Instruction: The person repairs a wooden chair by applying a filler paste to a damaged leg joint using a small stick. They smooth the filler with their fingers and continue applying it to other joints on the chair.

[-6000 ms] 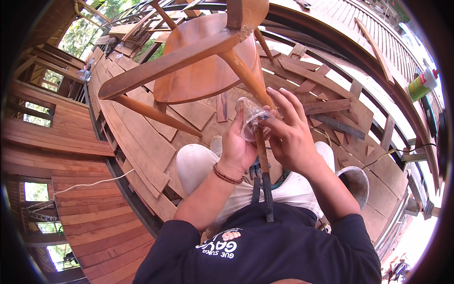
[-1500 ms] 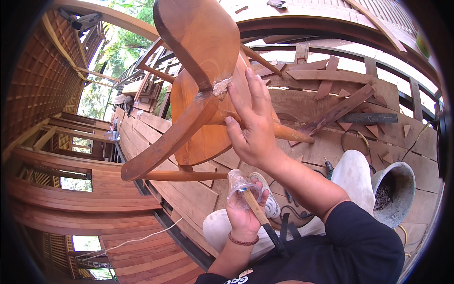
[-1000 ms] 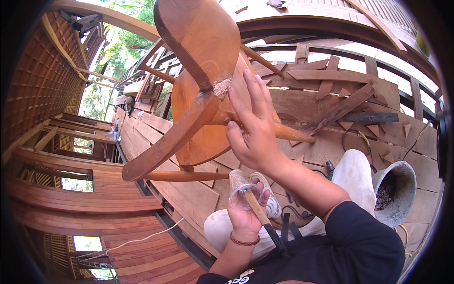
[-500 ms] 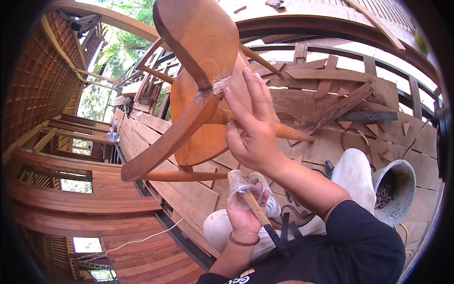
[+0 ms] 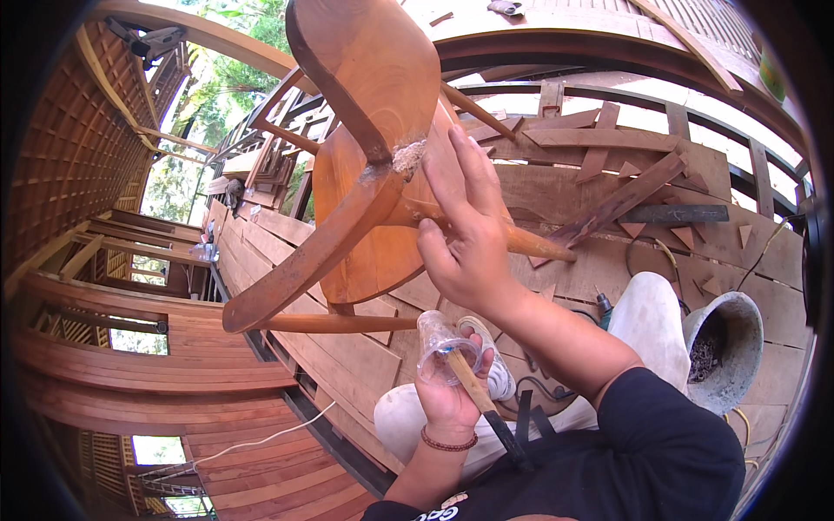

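Note:
A brown wooden chair [image 5: 356,217] is tilted in front of me. A rough pale lump of paste [image 5: 408,158] sits at the joint where its curved members meet. My right hand [image 5: 465,226] is open beside that lump, fingers stretched out against the chair, thumb at the member below the joint. Lower down, my left hand [image 5: 452,404] holds a clear plastic cup [image 5: 434,343] with a flat wooden stick [image 5: 476,391] standing in it, the stick's other end dark.
Loose boards and offcuts [image 5: 599,141] lie on the plank floor to the right, by a dark metal bar [image 5: 678,214]. A grey bucket [image 5: 730,360] stands by my right knee, near a power tool [image 5: 605,310] and cables. A long cord [image 5: 256,443] runs along the left.
Since six seconds ago my right hand has left the cup for the chair's joint; my left hand has lowered the cup. In the last second, my right fingers have shifted only slightly at the lump.

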Demonstrator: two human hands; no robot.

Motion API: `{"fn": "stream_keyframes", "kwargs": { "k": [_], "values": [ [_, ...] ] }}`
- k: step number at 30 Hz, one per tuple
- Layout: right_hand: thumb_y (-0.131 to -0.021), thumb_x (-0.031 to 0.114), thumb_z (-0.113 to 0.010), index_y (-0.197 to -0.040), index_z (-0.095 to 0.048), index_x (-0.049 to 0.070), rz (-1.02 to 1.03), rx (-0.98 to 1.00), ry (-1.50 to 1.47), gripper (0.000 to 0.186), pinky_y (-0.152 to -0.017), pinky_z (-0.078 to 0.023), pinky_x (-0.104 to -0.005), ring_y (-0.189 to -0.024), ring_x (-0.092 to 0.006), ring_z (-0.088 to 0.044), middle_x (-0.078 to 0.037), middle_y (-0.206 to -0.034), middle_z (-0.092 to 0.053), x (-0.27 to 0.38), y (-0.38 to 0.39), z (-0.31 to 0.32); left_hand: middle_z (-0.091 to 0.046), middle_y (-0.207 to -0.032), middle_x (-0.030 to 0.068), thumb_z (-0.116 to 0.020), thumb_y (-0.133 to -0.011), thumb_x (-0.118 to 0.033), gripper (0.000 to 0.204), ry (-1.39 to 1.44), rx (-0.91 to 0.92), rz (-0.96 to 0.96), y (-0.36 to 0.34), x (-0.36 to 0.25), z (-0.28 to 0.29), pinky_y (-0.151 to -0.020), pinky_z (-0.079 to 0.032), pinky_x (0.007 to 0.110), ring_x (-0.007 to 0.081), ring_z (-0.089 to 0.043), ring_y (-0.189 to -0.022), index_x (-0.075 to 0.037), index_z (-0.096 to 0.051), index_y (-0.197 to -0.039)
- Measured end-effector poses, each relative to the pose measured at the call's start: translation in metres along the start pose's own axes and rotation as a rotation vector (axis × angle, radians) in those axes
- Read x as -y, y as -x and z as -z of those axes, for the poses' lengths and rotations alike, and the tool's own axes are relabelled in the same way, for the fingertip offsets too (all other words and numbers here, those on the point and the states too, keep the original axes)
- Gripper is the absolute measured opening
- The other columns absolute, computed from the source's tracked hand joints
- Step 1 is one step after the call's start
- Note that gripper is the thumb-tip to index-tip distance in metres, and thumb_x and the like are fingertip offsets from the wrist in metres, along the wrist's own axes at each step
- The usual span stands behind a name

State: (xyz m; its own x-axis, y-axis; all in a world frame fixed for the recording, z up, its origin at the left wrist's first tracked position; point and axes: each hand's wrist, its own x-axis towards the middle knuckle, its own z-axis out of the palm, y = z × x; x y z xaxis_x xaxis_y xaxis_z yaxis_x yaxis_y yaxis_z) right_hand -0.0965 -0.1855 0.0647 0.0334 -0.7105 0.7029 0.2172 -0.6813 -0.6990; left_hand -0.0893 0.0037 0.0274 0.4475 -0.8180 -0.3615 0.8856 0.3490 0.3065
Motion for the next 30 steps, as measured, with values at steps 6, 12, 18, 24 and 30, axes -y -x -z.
{"fn": "stream_keyframes", "kwargs": {
  "k": [6, 12, 18, 24, 30],
  "values": [
    [-0.072, 0.000, -0.059, -0.121, -0.065, -0.001, 0.038, -0.001, 0.055, 0.050, -0.114, -0.027, -0.0531, -0.143, -0.0461, -0.027, -0.024, -0.153, -0.034, -0.005, -0.002, 0.002, -0.065, -0.120, 0.0191, -0.050, -0.098, -0.033, 0.039, 0.021, 0.023, -0.014, 0.000, 0.000, 0.001, -0.091, -0.057, 0.053, 0.0330, -0.067, -0.108, -0.006, -0.059, -0.123],
    [-0.071, 0.000, -0.056, -0.125, -0.065, 0.002, -0.003, 0.021, 0.066, 0.056, -0.116, -0.025, -0.0514, -0.143, -0.0446, -0.029, -0.025, -0.153, -0.036, 0.001, -0.002, 0.001, -0.064, -0.120, 0.0192, -0.049, -0.098, -0.033, 0.039, 0.010, 0.013, -0.005, -0.001, -0.001, 0.002, -0.091, -0.057, 0.052, 0.0327, -0.066, -0.109, -0.006, -0.058, -0.124],
    [-0.069, 0.000, -0.057, -0.128, -0.063, 0.004, 0.112, 0.015, 0.157, 0.060, -0.113, -0.029, -0.0535, -0.142, -0.0464, -0.030, -0.024, -0.152, -0.036, -0.006, -0.002, 0.007, -0.064, -0.122, 0.0191, -0.050, -0.098, -0.033, 0.039, 0.008, 0.027, -0.009, -0.003, 0.000, 0.001, -0.090, -0.057, 0.052, 0.0327, -0.066, -0.109, -0.005, -0.058, -0.123],
    [-0.068, 0.002, -0.060, -0.122, -0.065, 0.004, 0.069, 0.008, 0.207, 0.055, -0.113, -0.028, -0.0553, -0.142, -0.0451, -0.029, -0.023, -0.152, -0.037, -0.002, -0.005, 0.000, -0.066, -0.121, 0.0159, -0.050, -0.098, -0.033, 0.042, 0.014, 0.059, 0.005, -0.004, 0.000, 0.003, -0.094, -0.055, 0.054, 0.0329, -0.066, -0.110, -0.003, -0.057, -0.126],
    [-0.069, -0.001, -0.056, -0.127, -0.063, 0.003, 0.101, 0.044, 0.108, 0.059, -0.115, -0.027, -0.0528, -0.143, -0.0455, -0.029, -0.024, -0.153, -0.036, -0.007, -0.003, 0.005, -0.064, -0.122, 0.0157, -0.050, -0.098, -0.032, 0.041, 0.019, 0.077, 0.009, -0.004, 0.000, 0.005, -0.094, -0.056, 0.054, 0.0329, -0.066, -0.110, -0.003, -0.057, -0.126]
  ]
}}
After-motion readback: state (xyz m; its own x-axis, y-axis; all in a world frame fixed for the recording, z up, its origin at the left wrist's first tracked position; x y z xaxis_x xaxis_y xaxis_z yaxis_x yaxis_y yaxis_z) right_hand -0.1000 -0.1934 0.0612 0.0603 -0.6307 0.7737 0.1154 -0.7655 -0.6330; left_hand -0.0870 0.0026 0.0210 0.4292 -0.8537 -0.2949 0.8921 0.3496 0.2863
